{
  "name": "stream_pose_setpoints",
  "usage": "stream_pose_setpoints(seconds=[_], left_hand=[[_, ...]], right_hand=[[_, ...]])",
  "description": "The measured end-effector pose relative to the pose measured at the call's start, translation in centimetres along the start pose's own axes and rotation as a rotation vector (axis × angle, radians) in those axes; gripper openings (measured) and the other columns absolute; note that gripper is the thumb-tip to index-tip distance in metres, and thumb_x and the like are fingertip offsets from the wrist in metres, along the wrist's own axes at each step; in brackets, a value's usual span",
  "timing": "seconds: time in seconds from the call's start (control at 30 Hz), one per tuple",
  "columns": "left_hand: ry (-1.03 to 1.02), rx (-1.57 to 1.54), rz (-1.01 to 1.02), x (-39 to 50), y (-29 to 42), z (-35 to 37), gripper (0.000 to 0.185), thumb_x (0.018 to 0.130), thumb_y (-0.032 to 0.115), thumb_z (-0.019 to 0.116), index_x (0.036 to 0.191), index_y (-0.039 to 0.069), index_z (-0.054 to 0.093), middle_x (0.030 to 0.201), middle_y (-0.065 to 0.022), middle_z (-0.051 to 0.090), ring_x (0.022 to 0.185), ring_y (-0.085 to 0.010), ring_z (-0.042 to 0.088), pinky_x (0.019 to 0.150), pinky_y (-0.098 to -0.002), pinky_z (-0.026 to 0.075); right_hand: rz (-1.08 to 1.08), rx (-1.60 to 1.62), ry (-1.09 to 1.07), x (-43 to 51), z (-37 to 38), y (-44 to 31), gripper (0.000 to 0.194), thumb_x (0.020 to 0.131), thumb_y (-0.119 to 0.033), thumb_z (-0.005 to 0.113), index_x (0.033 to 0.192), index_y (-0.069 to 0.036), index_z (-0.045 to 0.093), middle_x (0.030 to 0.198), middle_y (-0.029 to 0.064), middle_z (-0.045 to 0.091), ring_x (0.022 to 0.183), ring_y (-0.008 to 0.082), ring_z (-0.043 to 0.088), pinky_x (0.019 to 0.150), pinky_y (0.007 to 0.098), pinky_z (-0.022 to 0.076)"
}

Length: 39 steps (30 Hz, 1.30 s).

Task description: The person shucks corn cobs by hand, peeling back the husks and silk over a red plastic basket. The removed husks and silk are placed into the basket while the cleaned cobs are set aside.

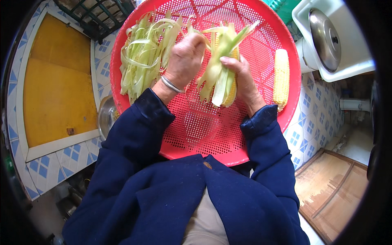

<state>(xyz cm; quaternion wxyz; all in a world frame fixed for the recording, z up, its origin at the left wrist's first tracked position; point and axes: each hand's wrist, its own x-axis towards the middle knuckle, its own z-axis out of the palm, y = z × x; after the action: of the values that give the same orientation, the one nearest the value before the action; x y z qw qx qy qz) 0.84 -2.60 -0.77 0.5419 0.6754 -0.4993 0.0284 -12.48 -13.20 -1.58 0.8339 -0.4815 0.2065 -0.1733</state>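
Observation:
A large red plastic basket (202,131) with a perforated bottom lies in front of me. Over its middle, my right hand (240,72) grips an ear of corn (233,88) from the right side, its thumb across the pale green husk. Yellow kernels show between the loosened leaves. My left hand (186,58), with a metal bangle at the wrist, is closed on a strip of husk just left of the ear. A pile of stripped corn husks (144,61) fills the basket's left side. At the right wall rests a bare yellow corn cob with kernels (281,78).
A metal bowl (105,114) stands against the basket's left edge. Beyond the right rim are a white plastic tub (355,39) and a metal lid (324,39). A yellow panel (58,88) is set in the tiled surface at left; a wooden board (324,186) lies lower right.

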Motion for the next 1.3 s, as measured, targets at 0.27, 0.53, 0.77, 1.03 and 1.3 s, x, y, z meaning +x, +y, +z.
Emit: stream_pose_setpoints(seconds=[0.27, 0.53, 0.77, 1.03, 1.3], left_hand=[[-0.347, 0.267, -0.187, -0.6, -1.2, -1.7, 0.01, 0.086, 0.008, 0.059, 0.092, 0.003, 0.055, 0.063, -0.0107, 0.056, 0.056, -0.0147, 0.056, 0.05, -0.0302, 0.044], [-0.385, 0.803, -0.227, -0.3, -2.7, -2.4, 0.015, 0.089, 0.022, 0.051, 0.087, 0.008, 0.055, 0.069, -0.0198, 0.062, 0.068, -0.0386, 0.063, 0.06, -0.0496, 0.049], [-0.124, 0.569, -0.082, 0.1, -1.7, -2.6, 0.013, 0.088, 0.016, 0.058, 0.094, 0.005, 0.057, 0.068, -0.0162, 0.061, 0.063, -0.028, 0.063, 0.057, -0.0382, 0.049], [-0.026, 0.132, 0.092, -0.6, 1.3, -0.4, 0.014, 0.083, 0.012, 0.062, 0.094, 0.003, 0.06, 0.088, -0.0122, 0.06, 0.072, -0.0262, 0.061, 0.061, -0.0373, 0.05], [-0.171, 0.314, 0.117, 0.3, 3.2, 0.3, 0.037, 0.077, 0.034, 0.071, 0.08, -0.001, 0.06, 0.083, -0.0127, 0.055, 0.072, -0.0243, 0.058, 0.06, -0.037, 0.048]], right_hand=[[0.009, 0.155, 0.058, 0.0, -0.4, -0.3, 0.043, 0.081, -0.021, 0.061, 0.115, 0.001, 0.049, 0.093, 0.0097, 0.062, 0.079, 0.0168, 0.064, 0.072, 0.0289, 0.0549], [0.009, 0.13, -0.001, 0.2, -0.4, 0.0, 0.04, 0.081, -0.021, 0.062, 0.112, 0.0, 0.05, 0.089, 0.0087, 0.062, 0.075, 0.017, 0.064, 0.071, 0.029, 0.0545], [-0.01, 0.004, 0.012, 0.0, 0.0, -0.2, 0.044, 0.078, -0.023, 0.065, 0.112, 0.001, 0.049, 0.091, 0.0102, 0.061, 0.075, 0.0178, 0.063, 0.069, 0.0293, 0.0539], [-0.047, -0.049, -0.028, -0.2, 0.1, -0.2, 0.046, 0.081, -0.024, 0.064, 0.117, 0.0, 0.049, 0.095, 0.0075, 0.06, 0.083, 0.0154, 0.061, 0.073, 0.0286, 0.0507], [-0.162, -0.121, -0.039, 0.3, 0.0, 1.3, 0.054, 0.08, -0.033, 0.071, 0.119, -0.003, 0.047, 0.103, 0.0071, 0.059, 0.09, 0.0142, 0.059, 0.078, 0.0299, 0.0513]])
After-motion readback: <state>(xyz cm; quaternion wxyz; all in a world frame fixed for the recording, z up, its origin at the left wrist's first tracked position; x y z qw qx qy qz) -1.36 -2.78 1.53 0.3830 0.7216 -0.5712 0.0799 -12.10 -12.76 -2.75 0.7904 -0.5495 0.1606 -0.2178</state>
